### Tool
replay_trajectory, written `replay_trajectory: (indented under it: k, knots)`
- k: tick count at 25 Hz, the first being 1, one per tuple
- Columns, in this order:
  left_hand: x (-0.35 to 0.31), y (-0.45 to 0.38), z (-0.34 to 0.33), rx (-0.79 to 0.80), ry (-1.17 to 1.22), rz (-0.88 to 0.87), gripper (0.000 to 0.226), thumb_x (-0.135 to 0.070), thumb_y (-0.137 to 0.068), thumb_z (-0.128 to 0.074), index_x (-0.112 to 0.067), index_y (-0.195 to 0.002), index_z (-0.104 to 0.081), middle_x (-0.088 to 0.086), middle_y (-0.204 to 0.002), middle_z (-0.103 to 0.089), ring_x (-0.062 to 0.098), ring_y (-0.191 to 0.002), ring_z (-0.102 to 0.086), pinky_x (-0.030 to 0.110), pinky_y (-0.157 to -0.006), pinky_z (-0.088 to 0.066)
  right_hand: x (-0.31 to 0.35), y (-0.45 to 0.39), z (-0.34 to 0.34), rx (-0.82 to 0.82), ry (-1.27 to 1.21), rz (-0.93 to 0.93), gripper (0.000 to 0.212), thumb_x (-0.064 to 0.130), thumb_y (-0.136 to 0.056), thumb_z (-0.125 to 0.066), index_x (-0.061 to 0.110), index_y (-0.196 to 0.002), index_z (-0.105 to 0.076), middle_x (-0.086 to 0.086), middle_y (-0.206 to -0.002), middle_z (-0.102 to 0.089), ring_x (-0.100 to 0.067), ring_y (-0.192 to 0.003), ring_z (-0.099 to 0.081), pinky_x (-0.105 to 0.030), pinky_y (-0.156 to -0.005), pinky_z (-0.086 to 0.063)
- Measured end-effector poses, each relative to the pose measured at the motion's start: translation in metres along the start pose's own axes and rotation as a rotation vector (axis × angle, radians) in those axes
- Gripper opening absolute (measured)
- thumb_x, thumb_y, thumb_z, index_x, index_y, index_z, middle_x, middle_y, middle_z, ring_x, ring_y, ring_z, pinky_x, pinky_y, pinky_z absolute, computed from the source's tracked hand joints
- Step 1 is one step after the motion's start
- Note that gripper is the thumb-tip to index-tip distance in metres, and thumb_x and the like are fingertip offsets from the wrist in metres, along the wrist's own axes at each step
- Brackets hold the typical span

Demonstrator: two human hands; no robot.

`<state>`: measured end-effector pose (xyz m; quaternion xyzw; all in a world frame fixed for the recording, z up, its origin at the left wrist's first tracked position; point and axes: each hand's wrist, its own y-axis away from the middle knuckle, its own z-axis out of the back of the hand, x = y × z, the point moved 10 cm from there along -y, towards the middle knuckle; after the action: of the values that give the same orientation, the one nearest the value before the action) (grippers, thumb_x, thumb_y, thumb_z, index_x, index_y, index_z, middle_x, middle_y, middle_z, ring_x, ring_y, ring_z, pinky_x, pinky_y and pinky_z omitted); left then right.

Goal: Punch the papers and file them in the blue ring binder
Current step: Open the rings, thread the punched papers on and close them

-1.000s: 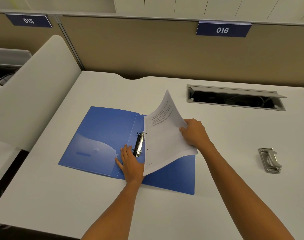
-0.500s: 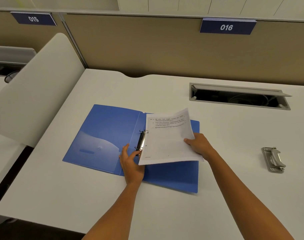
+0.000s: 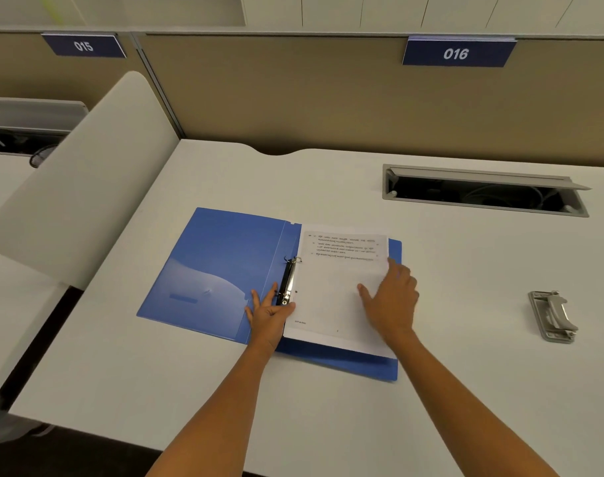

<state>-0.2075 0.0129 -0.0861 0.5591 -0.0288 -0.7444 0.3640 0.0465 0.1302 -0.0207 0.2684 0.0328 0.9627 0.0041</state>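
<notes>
Head view: blue ring binder [image 3: 225,270] lies open on the white desk [image 3: 328,407], papers [image 3: 331,304] flat on its right half beside the rings. Left hand [image 3: 268,313] spread at the ring mechanism [image 3: 288,280]; right hand [image 3: 392,297] spread flat on the papers. Signs read "015" [image 3: 83,46] and "016" [image 3: 456,54]. Print on the page unreadable.

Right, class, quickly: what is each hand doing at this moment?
Left hand: open, fingers spread flat on the blue ring binder beside the rings.
Right hand: open, palm down on the papers, holding nothing.
</notes>
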Motion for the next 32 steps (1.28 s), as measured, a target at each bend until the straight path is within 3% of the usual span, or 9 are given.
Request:
replay_trajectory:
  k: [2, 5, 7, 11, 14, 20, 24, 28, 32]
  knots:
    - [-0.002, 0.002, 0.000, 0.003, 0.002, 0.011, 0.057, -0.028, -0.092, -0.062, -0.027, -0.145, -0.040, 0.001, -0.163, 0.003, 0.032, -0.149, 0.013, 0.051, -0.118, 0.002, 0.050, 0.029, 0.007, -0.053, -0.018, 0.316, 0.075, 0.058, -0.082, -0.061, 0.016, -0.139, -0.037, -0.003, -0.138, -0.042, -0.021, -0.127, -0.038, -0.037, -0.106, -0.033]
    - [-0.002, 0.003, 0.001, -0.002, 0.005, 0.020, 0.058, -0.030, -0.093, -0.060, -0.029, -0.146, -0.037, -0.001, -0.163, 0.004, 0.031, -0.149, 0.013, 0.052, -0.118, -0.001, 0.107, 0.091, -0.028, 0.284, -0.084, 0.643, 0.083, 0.074, -0.074, -0.056, 0.024, -0.138, -0.041, 0.007, -0.137, -0.047, -0.009, -0.125, -0.040, -0.025, -0.108, -0.027]
    - [-0.001, 0.001, 0.002, -0.007, -0.080, 0.010, 0.056, -0.034, -0.096, -0.055, -0.030, -0.148, -0.033, 0.001, -0.163, 0.004, 0.033, -0.149, 0.011, 0.053, -0.118, -0.004, 0.119, 0.116, -0.052, 0.326, 0.022, 0.785, 0.079, 0.062, -0.075, -0.064, 0.021, -0.140, -0.042, 0.004, -0.138, -0.051, -0.012, -0.124, -0.047, -0.029, -0.110, -0.033]
    - [-0.001, 0.001, 0.005, -0.021, -0.043, 0.005, 0.053, -0.034, -0.095, -0.056, -0.027, -0.145, -0.040, 0.002, -0.163, -0.001, 0.034, -0.149, 0.004, 0.054, -0.119, -0.006, 0.119, 0.111, -0.061, 0.155, 0.189, 0.795, 0.069, 0.015, -0.054, -0.090, 0.011, -0.118, -0.065, -0.005, -0.108, -0.071, -0.019, -0.095, -0.070, -0.033, -0.093, -0.051]
    - [-0.001, -0.001, 0.010, -0.043, 0.067, 0.024, 0.048, -0.033, -0.094, -0.058, -0.024, -0.140, -0.048, 0.002, -0.163, -0.008, 0.035, -0.148, -0.010, 0.052, -0.119, -0.018, 0.134, 0.116, -0.057, 0.085, 0.290, 0.886, 0.052, 0.016, -0.053, -0.091, 0.011, -0.101, -0.072, -0.004, -0.092, -0.074, -0.018, -0.081, -0.071, -0.032, -0.085, -0.056]
    - [-0.007, 0.002, 0.020, -0.008, 0.120, 0.208, 0.065, -0.040, -0.093, -0.058, -0.016, -0.149, -0.034, 0.007, -0.158, -0.028, 0.033, -0.138, -0.038, 0.038, -0.103, -0.040, 0.154, 0.117, -0.076, 0.150, 0.458, 0.943, 0.032, 0.022, -0.064, -0.088, 0.013, -0.090, -0.072, -0.004, -0.082, -0.074, -0.019, -0.071, -0.070, -0.032, -0.082, -0.056]
    - [-0.021, -0.009, 0.047, -0.084, 0.064, 0.246, 0.046, -0.037, -0.087, -0.067, -0.006, -0.121, -0.064, 0.013, -0.132, -0.058, 0.029, -0.114, -0.053, 0.035, -0.091, -0.042, 0.160, 0.119, -0.085, 0.207, 0.581, 0.986, 0.024, 0.023, -0.066, -0.086, 0.014, -0.082, -0.072, -0.002, -0.070, -0.071, -0.017, -0.060, -0.067, -0.029, -0.075, -0.055]
    - [-0.042, -0.016, 0.057, -0.142, -0.049, 0.148, 0.027, -0.031, -0.088, -0.065, -0.005, -0.089, -0.072, 0.013, -0.102, -0.073, 0.020, -0.082, -0.063, 0.030, -0.071, -0.050, 0.169, 0.121, -0.085, 0.209, 0.654, 0.996, 0.021, 0.026, -0.080, -0.076, 0.013, -0.096, -0.072, -0.002, -0.083, -0.074, -0.017, -0.071, -0.070, -0.030, -0.083, -0.053]
    - [-0.025, -0.015, 0.029, 0.018, 0.150, 0.291, 0.026, -0.024, -0.086, -0.069, -0.001, -0.098, -0.067, 0.015, -0.102, -0.071, 0.025, -0.083, -0.067, 0.030, -0.066, -0.054, 0.179, 0.124, -0.087, 0.217, 0.672, 1.008, 0.029, 0.017, -0.100, -0.046, 0.004, -0.123, -0.058, -0.012, -0.119, -0.066, -0.027, -0.105, -0.065, -0.037, -0.102, -0.042]
